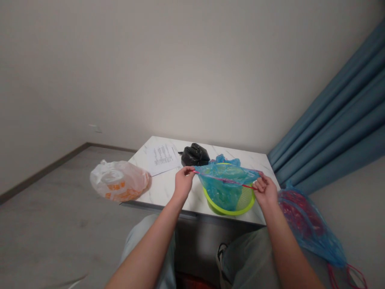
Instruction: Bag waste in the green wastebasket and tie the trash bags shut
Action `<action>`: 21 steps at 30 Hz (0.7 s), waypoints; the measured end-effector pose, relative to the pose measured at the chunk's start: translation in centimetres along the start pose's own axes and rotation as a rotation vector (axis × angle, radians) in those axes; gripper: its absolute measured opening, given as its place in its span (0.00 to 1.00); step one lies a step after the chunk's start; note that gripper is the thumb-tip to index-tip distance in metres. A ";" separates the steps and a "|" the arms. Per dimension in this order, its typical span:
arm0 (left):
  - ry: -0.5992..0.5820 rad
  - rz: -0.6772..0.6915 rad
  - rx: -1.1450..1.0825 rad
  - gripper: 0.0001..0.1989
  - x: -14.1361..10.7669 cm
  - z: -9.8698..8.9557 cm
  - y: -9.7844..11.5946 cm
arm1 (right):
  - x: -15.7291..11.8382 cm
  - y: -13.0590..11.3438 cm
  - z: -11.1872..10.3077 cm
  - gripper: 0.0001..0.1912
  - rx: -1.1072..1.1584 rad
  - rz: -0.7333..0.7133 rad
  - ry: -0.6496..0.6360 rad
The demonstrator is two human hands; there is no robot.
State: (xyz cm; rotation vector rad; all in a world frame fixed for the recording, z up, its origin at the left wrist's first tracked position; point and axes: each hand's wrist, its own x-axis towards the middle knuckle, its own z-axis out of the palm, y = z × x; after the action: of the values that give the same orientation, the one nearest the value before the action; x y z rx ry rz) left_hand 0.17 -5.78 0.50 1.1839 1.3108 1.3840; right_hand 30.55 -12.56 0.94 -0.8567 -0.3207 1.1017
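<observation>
A blue see-through plastic drawstring bag (pixel 224 188) is stretched between my two hands, its mouth edge pulled wide with a pink-red drawstring along it. My left hand (pixel 184 181) pinches the bag's left corner, where a bit of the string shows. At the other corner, my right hand (pixel 265 189) has its fingers closed on the string and bag edge. The lower part of the bag hangs inside a lime-green basket (pixel 230 212) with mesh sides, standing near the table's front edge. More crumpled blue plastic (pixel 230 159) lies just behind the basket.
On the white marbled table (pixel 192 200) sit a black plastic bag (pixel 195 154), a printed sheet (pixel 162 158) and a white-orange plastic bag (pixel 118 180) overhanging the left edge. Right of the table is a blue bag with red contents (pixel 309 218), below a blue curtain (pixel 339 108).
</observation>
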 end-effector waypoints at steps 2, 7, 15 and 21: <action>-0.021 -0.138 -0.198 0.10 0.3 -0.1 0.1 | 0.1 0.5 0.1 0.06 -0.071 -0.032 0.050; -0.062 -0.376 -0.613 0.06 0.9 -0.6 1.0 | 0.6 0.5 0.1 0.05 -0.006 -0.089 0.137; -0.178 -0.440 -0.496 0.16 1.3 -0.9 0.8 | 1.3 -0.6 -0.8 0.05 0.168 -0.051 0.149; -0.046 -0.333 -0.057 0.13 1.0 -0.6 -1.1 | 0.0 0.0 0.4 0.03 0.033 0.048 -0.003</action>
State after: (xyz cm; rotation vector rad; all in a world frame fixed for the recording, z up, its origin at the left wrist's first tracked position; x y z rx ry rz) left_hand -0.60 -4.87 -0.48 0.9045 1.3559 1.1380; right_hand 30.33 -12.41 1.16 -0.8369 -0.2853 1.1500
